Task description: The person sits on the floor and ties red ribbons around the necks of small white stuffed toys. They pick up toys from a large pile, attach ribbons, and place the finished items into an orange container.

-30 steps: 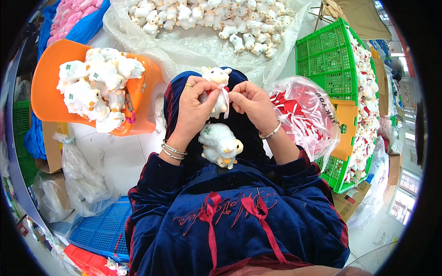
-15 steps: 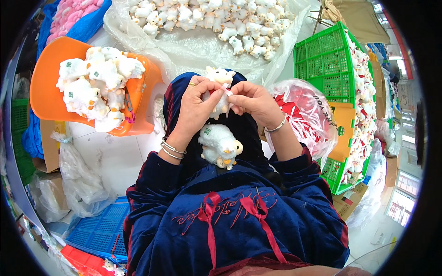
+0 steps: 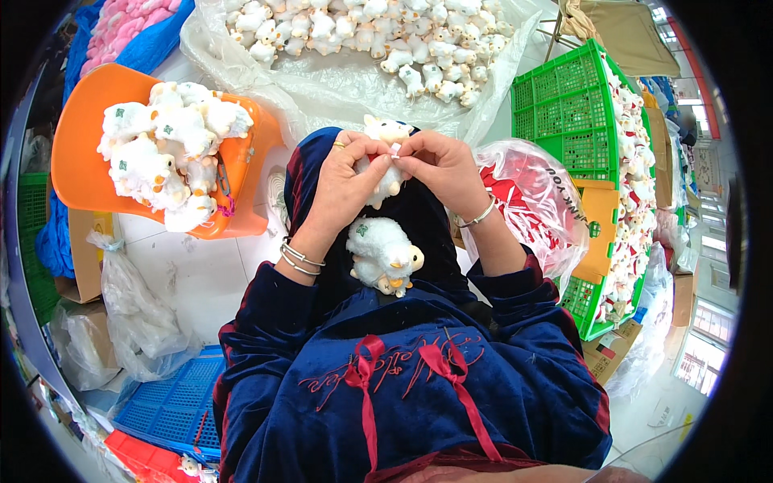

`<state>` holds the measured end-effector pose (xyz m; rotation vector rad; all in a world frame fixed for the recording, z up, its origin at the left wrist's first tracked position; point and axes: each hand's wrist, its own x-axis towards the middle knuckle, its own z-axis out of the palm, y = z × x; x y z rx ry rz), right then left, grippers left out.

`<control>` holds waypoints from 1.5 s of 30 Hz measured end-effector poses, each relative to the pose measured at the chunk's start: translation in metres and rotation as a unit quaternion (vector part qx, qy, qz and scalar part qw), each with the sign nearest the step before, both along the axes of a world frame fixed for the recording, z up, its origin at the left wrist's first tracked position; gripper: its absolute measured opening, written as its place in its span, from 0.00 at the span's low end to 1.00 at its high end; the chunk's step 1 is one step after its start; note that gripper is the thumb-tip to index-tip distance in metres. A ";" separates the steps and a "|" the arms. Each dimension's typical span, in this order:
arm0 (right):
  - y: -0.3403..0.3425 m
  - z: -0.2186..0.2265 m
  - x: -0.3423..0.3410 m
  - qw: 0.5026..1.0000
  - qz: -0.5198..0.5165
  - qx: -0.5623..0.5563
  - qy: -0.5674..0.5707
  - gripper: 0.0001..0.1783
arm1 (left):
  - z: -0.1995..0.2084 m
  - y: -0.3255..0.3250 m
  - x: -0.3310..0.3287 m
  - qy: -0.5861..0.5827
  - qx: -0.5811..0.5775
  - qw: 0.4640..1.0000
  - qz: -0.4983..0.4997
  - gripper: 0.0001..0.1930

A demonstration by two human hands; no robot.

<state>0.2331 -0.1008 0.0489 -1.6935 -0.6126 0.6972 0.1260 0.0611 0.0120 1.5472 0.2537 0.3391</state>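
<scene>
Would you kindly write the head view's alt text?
The person's left hand and right hand pinch a pale ribbon on a white plush animal; more plush rests in the lap. An orange chair stands left, a green crate right.

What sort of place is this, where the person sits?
Probably a soft-toy workshop: a big heap of white plush toys lies on plastic sheeting, and more toys fill a green crate.

Held toy (image 3: 390,184) partly hidden behind left hand (image 3: 346,175).
</scene>
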 end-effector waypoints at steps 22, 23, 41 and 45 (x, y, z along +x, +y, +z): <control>0.010 0.018 0.013 0.995 0.029 -0.024 0.090 0.06 | 0.021 0.026 0.008 -0.046 0.225 0.966 -0.122 0.06; 0.010 0.020 0.014 0.995 0.036 -0.037 0.084 0.06 | 0.025 0.027 0.008 -0.042 0.245 0.961 -0.122 0.06; 0.008 0.006 0.019 0.941 0.147 0.029 -0.303 0.05 | 0.024 0.031 0.016 0.051 0.142 0.981 -0.121 0.10; 0.010 0.014 0.021 0.955 0.145 -0.019 -0.257 0.04 | 0.023 0.032 0.018 0.047 0.141 0.982 -0.117 0.09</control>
